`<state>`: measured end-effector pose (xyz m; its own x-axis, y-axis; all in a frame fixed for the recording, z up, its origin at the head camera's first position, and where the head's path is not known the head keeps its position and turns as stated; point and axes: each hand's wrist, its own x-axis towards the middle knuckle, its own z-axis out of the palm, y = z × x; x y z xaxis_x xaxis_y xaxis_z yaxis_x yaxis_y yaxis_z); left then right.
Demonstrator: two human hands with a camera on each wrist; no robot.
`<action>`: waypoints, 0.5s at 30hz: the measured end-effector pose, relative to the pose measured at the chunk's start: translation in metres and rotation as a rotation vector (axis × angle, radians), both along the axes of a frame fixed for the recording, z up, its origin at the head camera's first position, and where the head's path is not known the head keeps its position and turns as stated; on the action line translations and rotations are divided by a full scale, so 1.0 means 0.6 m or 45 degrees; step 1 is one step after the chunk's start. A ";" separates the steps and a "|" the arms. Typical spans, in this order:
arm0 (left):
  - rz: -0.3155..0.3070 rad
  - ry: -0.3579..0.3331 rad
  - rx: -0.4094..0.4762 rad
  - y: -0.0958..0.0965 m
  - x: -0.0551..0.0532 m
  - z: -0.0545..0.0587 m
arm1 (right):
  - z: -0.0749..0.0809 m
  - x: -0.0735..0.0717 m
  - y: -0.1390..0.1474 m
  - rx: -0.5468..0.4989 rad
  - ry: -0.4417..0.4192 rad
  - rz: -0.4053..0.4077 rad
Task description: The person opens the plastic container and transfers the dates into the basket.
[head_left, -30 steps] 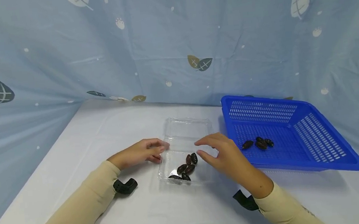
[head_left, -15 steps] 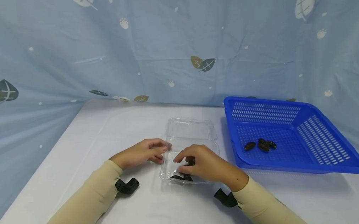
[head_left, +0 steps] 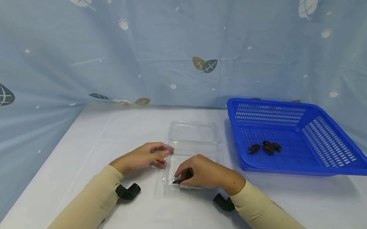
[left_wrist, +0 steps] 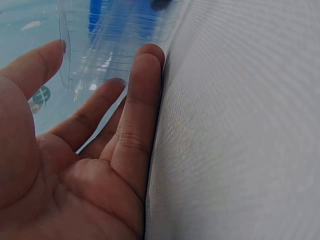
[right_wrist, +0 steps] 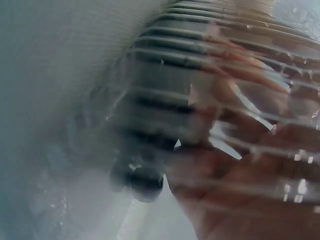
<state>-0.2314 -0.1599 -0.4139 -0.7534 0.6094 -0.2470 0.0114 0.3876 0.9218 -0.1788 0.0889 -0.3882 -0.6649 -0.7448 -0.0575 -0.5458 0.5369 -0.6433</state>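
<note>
- Background: a pale blue fabric backdrop printed with leaves and paw marks point(head_left: 163, 32) hangs behind a tabletop covered in white cloth point(head_left: 140, 220).
- Container: a clear, hinged, rectangular plastic box point(head_left: 177, 161) lies mid-tabletop, its transparent lid point(head_left: 193, 132) folded back on the far side.
- Supply: a blue slotted plastic basket point(head_left: 270, 113) stands to the right of the box, holding four dark brown, glossy oval pieces point(head_left: 268, 149), date-like in form.
- In the box: another dark oval piece point(head_left: 176, 182) shows near the front left corner; more dark surface shows under the right hand point(head_left: 205, 171), count hidden.
- Left hand point(head_left: 144, 157): rests at the box's left side, fingers loosely spread and lightly bent, tips at the plastic edge; they grip nothing firmly.
- Right hand: reaches down into the box, fingers bent, a narrow gap between thumb and index tips. Dark matter shows within the gap; cannot tell whether a piece is pinched. Right wrist view is blurred behind ridged plastic.
- Judgement: step in hand appears to be settling pieces in the box.
- Technique: release low rather than drop; nudge pieces flat, side by side, with the fingertips; steady the light wall gently with the left, since thin plastic probably flexes and slides; keep the right wrist above the rim.
</note>
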 end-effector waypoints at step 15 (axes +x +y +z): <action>-0.010 -0.013 0.056 0.000 0.000 0.001 | 0.021 0.005 0.003 -0.012 0.081 -0.069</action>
